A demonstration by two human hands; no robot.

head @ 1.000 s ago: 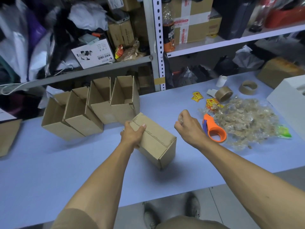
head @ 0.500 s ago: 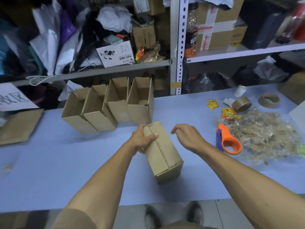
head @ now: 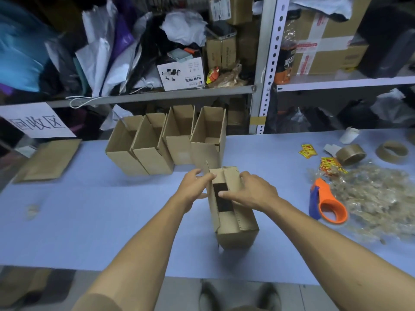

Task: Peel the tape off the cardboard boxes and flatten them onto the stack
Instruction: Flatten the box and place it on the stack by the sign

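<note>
A small brown cardboard box stands on the blue table in front of me, its top flaps parted and a dark gap showing between them. My left hand grips the left flap by its edge. My right hand grips the right flap, with the thumb at the gap. Behind them several open cardboard boxes lean in a row. A flattened cardboard stack lies at the far left of the table.
An orange and blue tape dispenser lies to the right beside a heap of crumpled peeled tape. Tape rolls and yellow stickers sit further back. Cluttered metal shelves line the table's far edge. A small tape scrap lies left.
The box was turned end-on toward me. My right hand came over from the tape heap onto the box, and both hands have spread its top flaps apart.
</note>
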